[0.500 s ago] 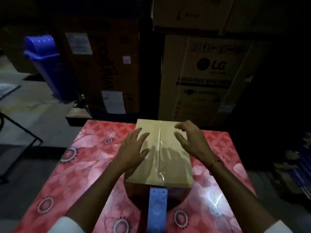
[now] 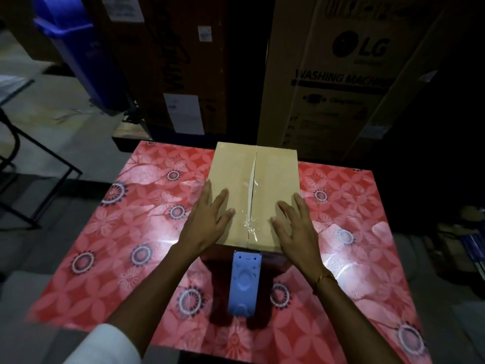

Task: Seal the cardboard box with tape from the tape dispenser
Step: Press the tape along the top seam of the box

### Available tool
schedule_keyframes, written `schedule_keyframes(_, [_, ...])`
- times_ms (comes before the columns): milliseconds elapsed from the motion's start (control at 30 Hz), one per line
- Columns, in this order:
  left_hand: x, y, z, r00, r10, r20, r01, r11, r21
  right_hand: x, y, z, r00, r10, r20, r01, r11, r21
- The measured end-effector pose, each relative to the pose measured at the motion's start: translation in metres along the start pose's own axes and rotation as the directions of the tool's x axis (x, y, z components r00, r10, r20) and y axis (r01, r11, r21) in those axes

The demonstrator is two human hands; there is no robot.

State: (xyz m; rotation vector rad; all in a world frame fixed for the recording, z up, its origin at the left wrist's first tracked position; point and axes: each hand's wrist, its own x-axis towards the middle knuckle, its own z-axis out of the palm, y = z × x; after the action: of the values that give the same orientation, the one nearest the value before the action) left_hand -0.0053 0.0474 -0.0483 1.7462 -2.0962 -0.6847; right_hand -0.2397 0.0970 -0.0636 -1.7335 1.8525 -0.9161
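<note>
A tan cardboard box (image 2: 275, 174) stands on the red flowered table (image 2: 131, 245), its two top flaps closed. Clear tape (image 2: 248, 222) runs along the centre seam and is wrinkled near the front. My left hand (image 2: 207, 222) lies flat, fingers spread, on the left flap near the front edge. My right hand (image 2: 296, 227) lies flat on the right flap, mirroring it. A light blue tape dispenser (image 2: 244, 282) rests on the table just in front of the box, between my forearms. Neither hand touches the dispenser.
Large cardboard appliance cartons (image 2: 341, 74) stand behind the table. A blue bin (image 2: 78, 48) is at the back left. A black metal frame (image 2: 31, 174) stands on the floor to the left. Dark clutter lies on the floor at the right.
Both hands have slid back along the box top toward its front edge and now lie flatter. The view has shifted so the whole table top shows.
</note>
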Motion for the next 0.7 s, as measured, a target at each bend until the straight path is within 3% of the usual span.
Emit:
schedule_keyframes(333, [-0.026, 0.029, 0.026, 0.975, -0.199, -0.095, 0.196, 0.98, -0.04, 0.034, 0.019, -0.023, 0.984, -0.142, 0.111, 0.148, 0.988, -0.049])
schedule_keyframes(400, [-0.026, 0.032, 0.028, 0.973, -0.209, -0.094, 0.211, 0.977, 0.017, 0.037, 0.021, -0.024, 0.981, -0.156, 0.115, 0.163, 0.985, -0.057])
schedule_keyframes(533, [-0.013, 0.04, 0.027, 0.995, -0.018, -0.101, 0.044, 0.963, 0.266, 0.027, 0.023, -0.02, 0.983, -0.182, 0.014, 0.183, 0.979, -0.092])
schedule_keyframes(700, [0.004, 0.057, 0.033, 0.996, 0.089, -0.025, -0.075, 0.934, 0.349, -0.014, 0.016, -0.021, 0.986, -0.077, -0.147, 0.07, 0.996, -0.053])
